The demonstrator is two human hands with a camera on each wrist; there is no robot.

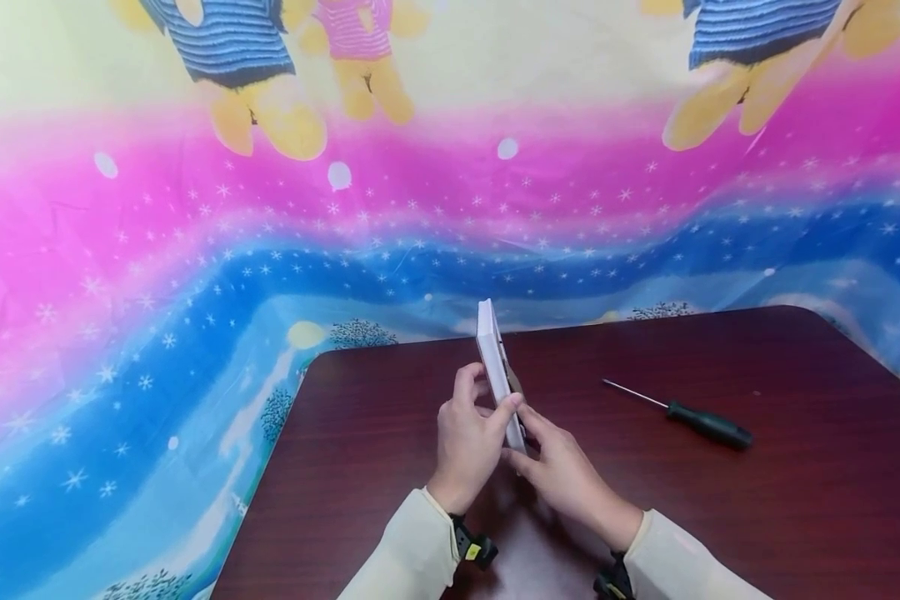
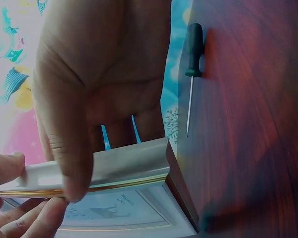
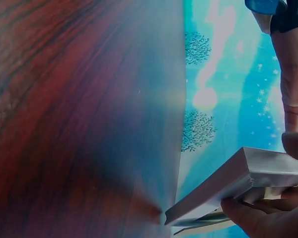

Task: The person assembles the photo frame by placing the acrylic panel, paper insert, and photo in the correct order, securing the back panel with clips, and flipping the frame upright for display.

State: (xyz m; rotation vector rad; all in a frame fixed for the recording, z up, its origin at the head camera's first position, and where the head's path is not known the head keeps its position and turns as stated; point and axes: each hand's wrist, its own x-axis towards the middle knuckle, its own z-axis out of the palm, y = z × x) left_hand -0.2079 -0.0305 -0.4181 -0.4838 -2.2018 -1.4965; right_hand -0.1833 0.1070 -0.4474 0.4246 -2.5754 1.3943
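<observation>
A white picture frame (image 1: 495, 367) with thin gold inner trim stands tilted on edge between both hands, above the table. Its pictured front (image 2: 114, 210) faces left, showing a pale animal figure. My left hand (image 1: 468, 442) grips it, thumb on the near edge and fingers along the front side. Lower down, my right hand (image 1: 566, 475) holds the same frame, its thumb (image 2: 77, 173) bent over the near edge and its other fingers behind the back. A brownish flap (image 1: 514, 382) sticks out from the back, partly hidden by the fingers.
To the right, a screwdriver (image 1: 708, 425) with a dark green handle lies on the table, its tip pointing left and away. The dark red-brown table (image 1: 330, 500) has rounded far corners. Behind it hangs a colourful cloth (image 1: 420, 192) with bears and snowflakes.
</observation>
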